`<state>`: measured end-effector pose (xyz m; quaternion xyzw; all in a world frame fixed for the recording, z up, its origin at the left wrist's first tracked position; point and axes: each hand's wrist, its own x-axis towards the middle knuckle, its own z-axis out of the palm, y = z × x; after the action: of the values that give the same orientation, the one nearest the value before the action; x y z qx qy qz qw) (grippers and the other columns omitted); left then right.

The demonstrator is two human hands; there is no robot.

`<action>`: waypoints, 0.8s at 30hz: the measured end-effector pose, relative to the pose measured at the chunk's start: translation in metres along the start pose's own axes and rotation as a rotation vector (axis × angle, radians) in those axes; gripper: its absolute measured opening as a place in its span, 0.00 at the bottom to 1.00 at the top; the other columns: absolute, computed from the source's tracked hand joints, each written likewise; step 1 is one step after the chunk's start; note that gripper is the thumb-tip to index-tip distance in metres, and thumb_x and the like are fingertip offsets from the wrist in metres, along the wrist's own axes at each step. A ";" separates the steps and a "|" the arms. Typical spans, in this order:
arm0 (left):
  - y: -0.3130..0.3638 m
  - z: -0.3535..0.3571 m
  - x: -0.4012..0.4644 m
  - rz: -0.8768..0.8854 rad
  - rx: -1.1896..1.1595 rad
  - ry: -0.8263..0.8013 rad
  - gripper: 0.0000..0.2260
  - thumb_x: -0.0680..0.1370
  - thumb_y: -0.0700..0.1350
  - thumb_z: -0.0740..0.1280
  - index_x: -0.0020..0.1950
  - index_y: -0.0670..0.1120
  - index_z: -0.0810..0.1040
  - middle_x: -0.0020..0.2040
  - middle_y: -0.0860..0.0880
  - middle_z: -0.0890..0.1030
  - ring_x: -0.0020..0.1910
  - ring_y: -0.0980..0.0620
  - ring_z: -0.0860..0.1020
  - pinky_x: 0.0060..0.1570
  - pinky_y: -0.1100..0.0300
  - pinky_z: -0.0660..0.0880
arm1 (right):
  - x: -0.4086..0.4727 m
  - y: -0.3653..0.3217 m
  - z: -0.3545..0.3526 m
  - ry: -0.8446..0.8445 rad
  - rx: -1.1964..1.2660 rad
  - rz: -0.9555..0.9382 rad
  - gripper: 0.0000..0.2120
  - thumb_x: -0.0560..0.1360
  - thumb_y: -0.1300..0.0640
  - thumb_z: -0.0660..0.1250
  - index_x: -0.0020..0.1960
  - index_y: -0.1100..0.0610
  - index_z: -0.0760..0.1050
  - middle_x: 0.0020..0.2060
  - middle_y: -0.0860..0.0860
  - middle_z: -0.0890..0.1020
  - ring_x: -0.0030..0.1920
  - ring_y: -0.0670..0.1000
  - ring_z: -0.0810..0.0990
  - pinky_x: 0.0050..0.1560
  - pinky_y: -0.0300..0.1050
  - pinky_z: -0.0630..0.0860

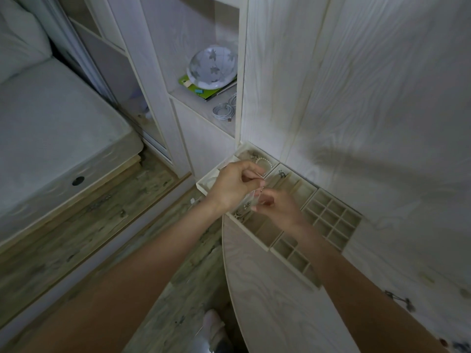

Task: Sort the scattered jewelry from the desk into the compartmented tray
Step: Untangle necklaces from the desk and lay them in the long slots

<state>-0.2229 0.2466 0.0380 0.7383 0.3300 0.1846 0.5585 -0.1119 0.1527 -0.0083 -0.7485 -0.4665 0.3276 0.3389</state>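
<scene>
The beige compartmented tray (334, 215) lies on the pale wooden desk against the wall. My left hand (233, 184) and my right hand (279, 208) meet above its left part. Between them they pinch a small clear plastic bag (251, 201) with a tiny metal piece at its top. A pearl bracelet (265, 163) lies in a far compartment, and a dark metal piece (281, 173) lies in the one beside it. Small beads (239, 214) show in a compartment under my hands. More dark jewelry (400, 300) lies on the desk at the right.
The desk (267, 301) has a curved front edge with wood-look floor to its left. A shelf niche holds a leaf-patterned bowl (211, 68), a green book and coiled white cables (225, 108). A bed (51, 138) stands at the left.
</scene>
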 end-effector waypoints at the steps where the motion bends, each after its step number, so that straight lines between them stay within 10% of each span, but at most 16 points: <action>1: 0.000 0.001 0.000 -0.003 0.011 -0.001 0.09 0.73 0.36 0.71 0.51 0.44 0.79 0.44 0.45 0.82 0.49 0.49 0.81 0.60 0.54 0.74 | -0.001 -0.003 -0.002 -0.014 0.019 -0.028 0.07 0.72 0.61 0.72 0.50 0.61 0.81 0.37 0.48 0.79 0.36 0.39 0.75 0.41 0.36 0.68; 10: 0.005 -0.017 -0.005 -0.035 0.426 -0.096 0.10 0.74 0.36 0.70 0.55 0.41 0.81 0.53 0.48 0.81 0.54 0.55 0.78 0.55 0.72 0.69 | 0.000 0.003 -0.004 0.000 0.049 0.009 0.04 0.73 0.61 0.70 0.42 0.62 0.81 0.32 0.50 0.80 0.35 0.47 0.77 0.44 0.43 0.74; 14: 0.010 -0.019 -0.010 0.063 0.773 -0.121 0.07 0.77 0.35 0.64 0.48 0.39 0.82 0.49 0.44 0.81 0.50 0.48 0.79 0.54 0.61 0.73 | -0.003 -0.003 -0.001 -0.042 0.008 0.022 0.04 0.75 0.64 0.68 0.45 0.64 0.80 0.36 0.56 0.83 0.33 0.45 0.79 0.43 0.38 0.77; 17: 0.013 -0.018 -0.013 0.097 0.739 -0.078 0.05 0.78 0.36 0.62 0.47 0.41 0.77 0.48 0.45 0.80 0.48 0.48 0.78 0.53 0.55 0.74 | -0.003 -0.005 0.003 -0.038 -0.089 0.013 0.06 0.74 0.66 0.67 0.39 0.60 0.78 0.35 0.55 0.82 0.35 0.48 0.81 0.42 0.39 0.76; 24: 0.017 -0.023 -0.019 0.177 0.562 -0.019 0.04 0.77 0.37 0.65 0.49 0.43 0.80 0.41 0.54 0.77 0.40 0.60 0.76 0.40 0.81 0.67 | -0.003 -0.004 0.010 -0.058 0.026 0.030 0.11 0.74 0.70 0.66 0.36 0.57 0.73 0.38 0.58 0.82 0.40 0.56 0.84 0.47 0.51 0.81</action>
<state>-0.2461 0.2466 0.0631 0.8916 0.2975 0.1271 0.3168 -0.1231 0.1530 -0.0098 -0.7410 -0.4607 0.3602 0.3302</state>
